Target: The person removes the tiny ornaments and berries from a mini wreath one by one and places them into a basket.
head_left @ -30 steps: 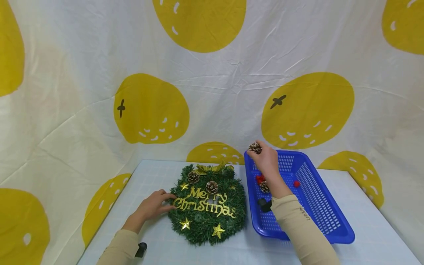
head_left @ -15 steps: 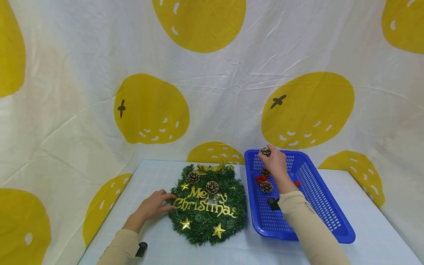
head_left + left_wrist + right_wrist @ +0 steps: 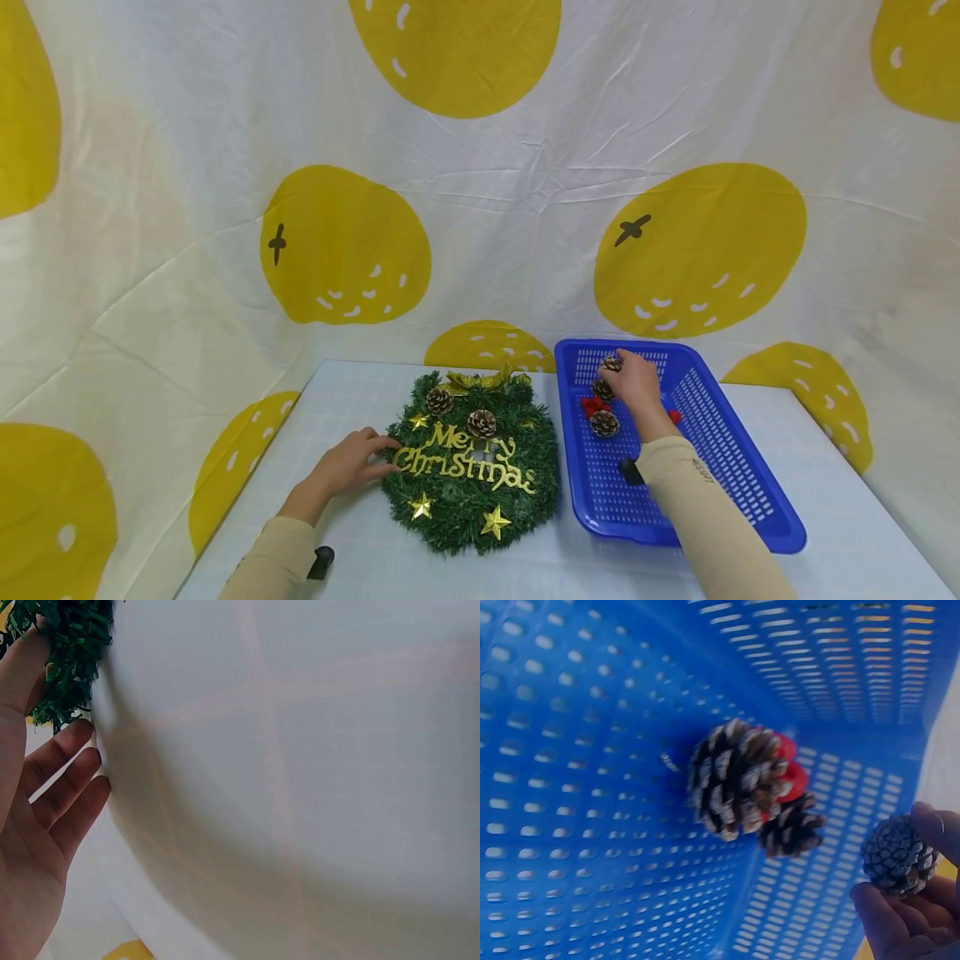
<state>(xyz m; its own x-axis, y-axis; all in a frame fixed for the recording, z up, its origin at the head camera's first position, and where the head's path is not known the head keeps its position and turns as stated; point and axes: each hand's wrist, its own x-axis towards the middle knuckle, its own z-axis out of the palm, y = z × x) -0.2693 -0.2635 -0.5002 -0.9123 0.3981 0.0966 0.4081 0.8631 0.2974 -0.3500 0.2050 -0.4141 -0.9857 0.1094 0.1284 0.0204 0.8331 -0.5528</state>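
My right hand (image 3: 634,385) is over the back of the blue basket (image 3: 573,492), pinching a pine cone (image 3: 900,856) with whitish scale tips between thumb and fingers. Below it in the basket lie another pine cone (image 3: 604,423), a darker one (image 3: 603,389) and red berries (image 3: 595,406). My left hand (image 3: 350,463) holds the left edge of a green Christmas wreath (image 3: 450,533) flat on the table. In the left wrist view, greenery (image 3: 79,645) sits between its thumb and index finger, and the other fingertips touch the tabletop.
Gold "Merry Christmas" lettering (image 3: 462,467), gold stars (image 3: 495,522), pine cones (image 3: 482,423) and a gold bow (image 3: 480,382) decorate the wreath. A red ball (image 3: 674,416) lies farther right in the basket. A patterned curtain (image 3: 510,250) hangs behind the table (image 3: 352,575).
My right hand has moved right and down with the pine cone, from above the basket's back left corner to inside its back part. The left hand and wreath stay put.
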